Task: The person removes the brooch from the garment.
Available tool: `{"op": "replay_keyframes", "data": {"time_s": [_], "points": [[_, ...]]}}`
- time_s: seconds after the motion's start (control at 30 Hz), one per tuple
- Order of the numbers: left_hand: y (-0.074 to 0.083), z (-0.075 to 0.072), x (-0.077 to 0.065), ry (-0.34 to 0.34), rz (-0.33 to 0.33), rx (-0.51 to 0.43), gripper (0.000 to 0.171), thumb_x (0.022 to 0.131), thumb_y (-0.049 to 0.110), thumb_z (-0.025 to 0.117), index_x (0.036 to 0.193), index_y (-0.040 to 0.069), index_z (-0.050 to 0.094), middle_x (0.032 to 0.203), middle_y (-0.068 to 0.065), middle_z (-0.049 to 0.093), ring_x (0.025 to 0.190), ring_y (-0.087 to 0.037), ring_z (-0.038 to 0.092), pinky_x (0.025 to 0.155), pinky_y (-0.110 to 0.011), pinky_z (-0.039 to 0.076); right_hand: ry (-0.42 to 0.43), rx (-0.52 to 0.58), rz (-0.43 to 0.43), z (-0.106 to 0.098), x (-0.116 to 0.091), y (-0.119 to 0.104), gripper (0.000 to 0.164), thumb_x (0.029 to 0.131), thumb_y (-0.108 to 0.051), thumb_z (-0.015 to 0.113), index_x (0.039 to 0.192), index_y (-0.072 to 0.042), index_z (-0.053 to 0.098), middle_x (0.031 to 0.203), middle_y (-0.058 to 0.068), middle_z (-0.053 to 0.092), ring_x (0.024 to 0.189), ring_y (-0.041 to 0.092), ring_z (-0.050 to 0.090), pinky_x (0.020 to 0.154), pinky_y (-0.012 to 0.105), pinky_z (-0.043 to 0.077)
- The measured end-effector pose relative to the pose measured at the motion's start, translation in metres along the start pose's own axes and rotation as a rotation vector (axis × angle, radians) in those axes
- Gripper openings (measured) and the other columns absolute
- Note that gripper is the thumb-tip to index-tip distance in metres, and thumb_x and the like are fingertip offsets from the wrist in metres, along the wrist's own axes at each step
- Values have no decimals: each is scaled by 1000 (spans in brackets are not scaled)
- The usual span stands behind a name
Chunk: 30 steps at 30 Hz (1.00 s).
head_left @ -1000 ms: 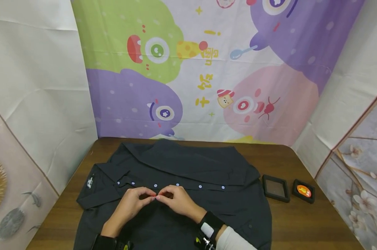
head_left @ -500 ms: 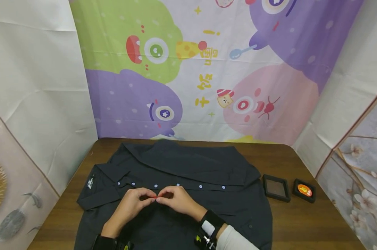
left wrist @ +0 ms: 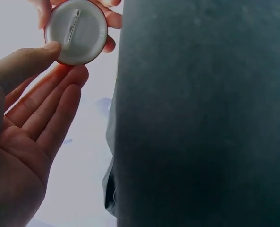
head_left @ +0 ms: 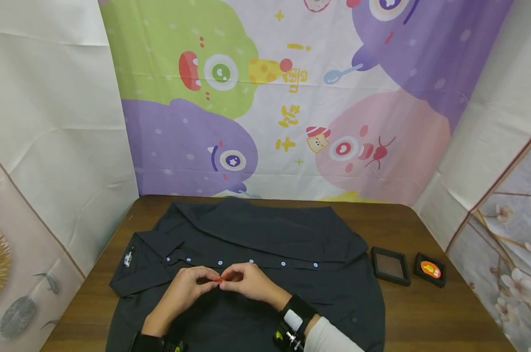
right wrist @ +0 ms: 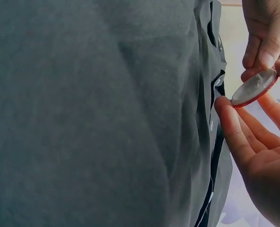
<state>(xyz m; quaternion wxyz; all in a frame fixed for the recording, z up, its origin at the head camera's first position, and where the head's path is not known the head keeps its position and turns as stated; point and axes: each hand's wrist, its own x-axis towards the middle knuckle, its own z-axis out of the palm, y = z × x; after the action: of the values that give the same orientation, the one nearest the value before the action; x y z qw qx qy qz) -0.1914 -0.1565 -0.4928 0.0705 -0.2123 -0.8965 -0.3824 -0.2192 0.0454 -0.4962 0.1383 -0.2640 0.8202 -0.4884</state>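
Between my two hands is a round pin badge [left wrist: 85, 40], with a white back, a metal pin across it and an orange-red rim. My left hand [head_left: 186, 291] pinches one side, its thumb on the white back in the left wrist view. The opposite edge is pinched by my right hand [head_left: 252, 283], thumb and forefinger meeting the badge. Only a sliver of red shows in the head view. The badge's front is hidden. Under both hands a dark button-up shirt [head_left: 265, 230] lies spread, a row of pale buttons [head_left: 283, 264] across it.
A black square frame [head_left: 390, 281] lies right of the shirt on the brown wooden table [head_left: 432, 322]. Beside it is a smaller black case [head_left: 441, 276] holding an orange round piece. White and cartoon-printed cloths [head_left: 292, 181] hang behind the table.
Both hands stay in nearly the same place over the shirt. Slightly more of the badge's red shows between the fingertips now.
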Motion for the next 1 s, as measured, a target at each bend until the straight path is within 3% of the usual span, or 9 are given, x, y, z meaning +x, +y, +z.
{"op": "replay_keyframes", "data": {"time_s": [0.23,0.77,1.0], "points": [[0,1,0,-4,-20,15,12,79,10,78,89,17,78,92,5,75,89,-14,70,77,-28,57,-15,-9,-9,0,2,2,17,85,-21,76,97,-9,74,93,6,75,73,-6,61,68,14,50],[4,-4,2,-19,-74,65,21,80,11,78,101,11,76,101,-2,74,93,-20,70,78,-34,58,68,-125,-125,-4,2,-1,21,79,-20,82,97,-12,74,96,3,69,77,4,58,68,14,47],[5,-3,2,-27,-139,71,24,80,14,79,103,11,76,103,-2,74,97,-21,70,82,-39,56,103,-194,-169,-2,1,0,23,77,-18,83,98,-12,74,100,3,69,82,6,58,70,16,49]]}}
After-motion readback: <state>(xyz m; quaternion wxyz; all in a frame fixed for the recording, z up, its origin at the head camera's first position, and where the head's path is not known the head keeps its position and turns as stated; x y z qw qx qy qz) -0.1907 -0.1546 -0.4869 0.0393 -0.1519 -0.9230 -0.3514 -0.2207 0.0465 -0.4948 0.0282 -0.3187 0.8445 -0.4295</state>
